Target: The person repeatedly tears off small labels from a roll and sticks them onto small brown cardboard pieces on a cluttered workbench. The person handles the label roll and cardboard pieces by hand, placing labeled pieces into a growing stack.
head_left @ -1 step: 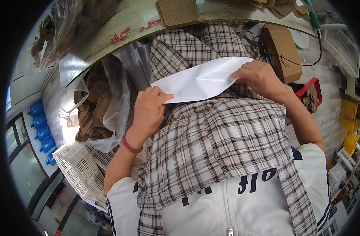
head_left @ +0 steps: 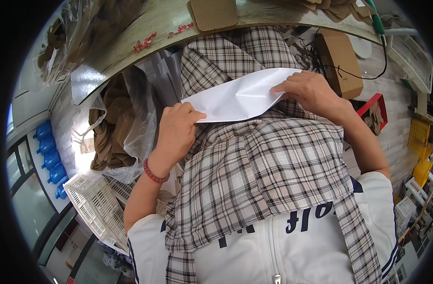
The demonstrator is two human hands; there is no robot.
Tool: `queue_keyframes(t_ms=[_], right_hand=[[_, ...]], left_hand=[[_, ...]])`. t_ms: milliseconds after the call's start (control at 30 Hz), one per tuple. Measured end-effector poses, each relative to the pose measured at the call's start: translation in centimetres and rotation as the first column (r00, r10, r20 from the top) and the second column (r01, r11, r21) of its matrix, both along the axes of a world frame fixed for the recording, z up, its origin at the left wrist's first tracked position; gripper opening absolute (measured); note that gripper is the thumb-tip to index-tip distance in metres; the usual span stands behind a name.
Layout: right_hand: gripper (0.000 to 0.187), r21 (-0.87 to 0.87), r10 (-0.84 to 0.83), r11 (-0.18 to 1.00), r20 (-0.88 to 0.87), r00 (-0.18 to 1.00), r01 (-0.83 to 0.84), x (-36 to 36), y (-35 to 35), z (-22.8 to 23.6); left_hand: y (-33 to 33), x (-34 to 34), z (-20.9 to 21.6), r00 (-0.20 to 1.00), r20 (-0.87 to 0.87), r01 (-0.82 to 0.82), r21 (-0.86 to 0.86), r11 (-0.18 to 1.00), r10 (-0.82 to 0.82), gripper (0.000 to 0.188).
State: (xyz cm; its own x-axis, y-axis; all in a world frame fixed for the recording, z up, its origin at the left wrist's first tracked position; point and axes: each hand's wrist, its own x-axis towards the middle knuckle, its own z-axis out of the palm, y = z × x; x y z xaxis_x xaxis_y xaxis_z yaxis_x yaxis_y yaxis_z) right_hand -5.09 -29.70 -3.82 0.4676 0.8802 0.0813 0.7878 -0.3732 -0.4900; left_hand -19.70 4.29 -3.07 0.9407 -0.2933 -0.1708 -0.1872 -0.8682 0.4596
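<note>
A white, glossy sheet of paper (head_left: 240,97) stretches between my two hands above my lap, with a crease right of its middle. My left hand (head_left: 177,125) grips the sheet's left end, thumb on top and fingers curled underneath. At the right end, my right hand (head_left: 306,90) pinches it, thumb on the upper face and the other fingers folded under it. Beneath the sheet lies the checked apron (head_left: 263,161) that covers my lap.
Ahead runs the worktable edge (head_left: 166,35) with a tan perforated pad (head_left: 214,14) and red scraps. Left are a clear plastic bag (head_left: 138,128) of brown pieces and a white crate (head_left: 95,208). Right stand a cardboard box (head_left: 339,64) and a red bin (head_left: 375,111).
My left hand has shifted very slightly left with the sheet's end. My right thumb sits a little further in on the sheet.
</note>
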Motion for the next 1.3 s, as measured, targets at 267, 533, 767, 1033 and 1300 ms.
queue_keyframes(t_ms=[267,533,767,1033,1300], right_hand=[[0.032,-0.005,0.094,0.995,0.265,0.96,-0.096,-3.3,4.2,-0.8],[0.01,-0.136,-0.025,0.991,-0.094,0.995,0.012,-1.8,2.8,-2.0],[0.022,-0.272,-0.369,0.91,-0.186,0.911,0.313,2.6,2.5,-1.3],[0.049,0.12,-0.093,0.99,0.156,0.983,0.075,-0.9,5.6,-2.5],[0.033,0.127,-0.026,0.992,0.191,0.981,0.001,-0.6,6.4,-3.7]], left_hand=[[-4.5,2.1,0.2,0.957,0.192,0.19,0.144,0.971,-0.216,0.066],[-3.6,3.2,-0.3,0.975,-0.004,0.223,-0.036,0.974,-0.223,0.036],[2.1,8.2,-3.0,0.684,-0.717,-0.449,-0.271,0.851,0.133,0.022],[3.1,8.5,-4.7,0.561,-0.822,-0.647,-0.36,0.672,0.1,0.02],[3.5,7.1,-3.2,0.758,-0.618,-0.529,-0.394,0.752,0.209,0.017]])
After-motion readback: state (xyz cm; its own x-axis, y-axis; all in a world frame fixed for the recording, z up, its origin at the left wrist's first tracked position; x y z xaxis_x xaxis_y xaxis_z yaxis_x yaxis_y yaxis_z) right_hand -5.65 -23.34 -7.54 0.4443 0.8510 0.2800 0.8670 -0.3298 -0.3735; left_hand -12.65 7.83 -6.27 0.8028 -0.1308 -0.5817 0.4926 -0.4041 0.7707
